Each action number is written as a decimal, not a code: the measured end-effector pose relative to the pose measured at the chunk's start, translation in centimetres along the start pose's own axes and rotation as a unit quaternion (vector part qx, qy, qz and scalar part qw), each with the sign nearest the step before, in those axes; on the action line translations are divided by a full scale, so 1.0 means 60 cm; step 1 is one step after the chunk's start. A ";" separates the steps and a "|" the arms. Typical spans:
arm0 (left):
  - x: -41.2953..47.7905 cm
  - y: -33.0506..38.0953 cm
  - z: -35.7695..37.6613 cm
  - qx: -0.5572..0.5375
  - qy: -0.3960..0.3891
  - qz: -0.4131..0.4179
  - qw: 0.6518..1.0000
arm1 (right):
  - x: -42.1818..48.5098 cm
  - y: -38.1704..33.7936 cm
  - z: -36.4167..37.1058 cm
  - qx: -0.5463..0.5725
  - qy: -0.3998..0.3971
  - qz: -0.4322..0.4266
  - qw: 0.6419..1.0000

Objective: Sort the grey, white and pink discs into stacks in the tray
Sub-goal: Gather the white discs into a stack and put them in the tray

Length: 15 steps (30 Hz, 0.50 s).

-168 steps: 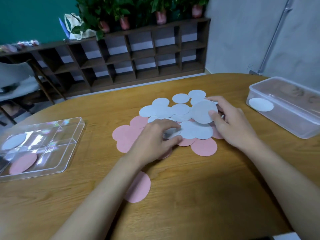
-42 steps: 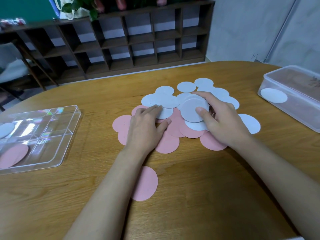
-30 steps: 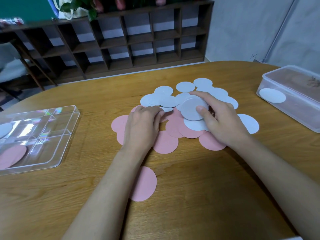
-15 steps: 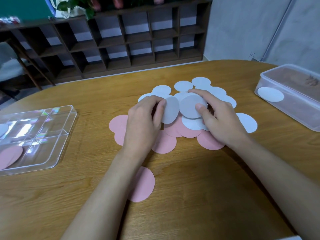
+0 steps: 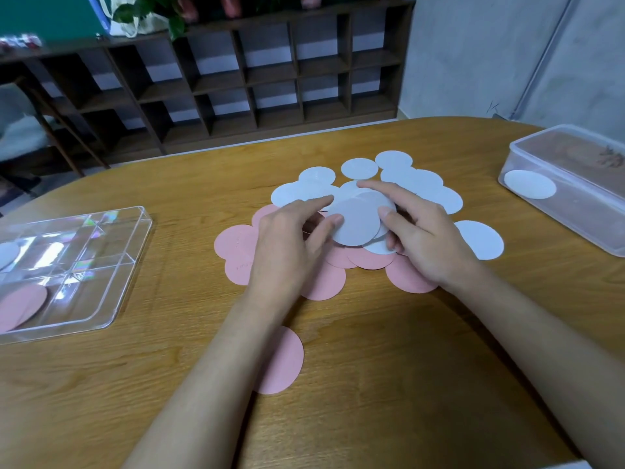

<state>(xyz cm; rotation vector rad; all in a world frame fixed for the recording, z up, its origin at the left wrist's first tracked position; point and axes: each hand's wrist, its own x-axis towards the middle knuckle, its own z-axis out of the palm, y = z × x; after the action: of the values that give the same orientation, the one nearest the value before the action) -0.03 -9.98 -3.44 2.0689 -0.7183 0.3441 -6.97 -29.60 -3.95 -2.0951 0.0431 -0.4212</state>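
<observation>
Broadly, the lower view is filled by a rounded wooden table, and a dark shelf unit is set against the wall behind it. A clear plastic box is placed at the table's right edge, and one white disc is seen through its wall. A clear divided tray is set at the left edge. A pink disc lies in its near compartment and a pale disc, cut by the frame, in one farther back.

In the middle of the table a loose pile is spread, with white discs toward the far side and pink discs toward the near side, overlapped in places. A lone pink disc is left apart, nearer the person and partly hidden by the left forearm.

Above the pile a grey disc is held tilted toward the camera, well apart from the tray. Its left edge is pinched between thumb and forefinger of the left hand. Its right edge is gripped by the right hand, with the thumb on the face and the forefinger curled over the top. Edges of further discs are seen just behind it.
</observation>
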 end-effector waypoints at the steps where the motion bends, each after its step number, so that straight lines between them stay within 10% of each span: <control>1: 0.000 0.000 0.002 0.005 0.000 0.000 1.000 | -0.001 0.001 0.000 0.009 -0.005 0.003 1.000; 15: -0.012 0.000 0.022 -0.031 -0.009 -0.046 0.998 | -0.005 -0.009 -0.006 -0.101 -0.035 -0.026 0.994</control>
<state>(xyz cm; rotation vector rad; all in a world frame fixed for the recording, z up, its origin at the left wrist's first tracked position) -0.66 -10.81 -4.51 2.0403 -0.6349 0.2478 -7.46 -29.53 -3.41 -2.3124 -0.0113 -0.3884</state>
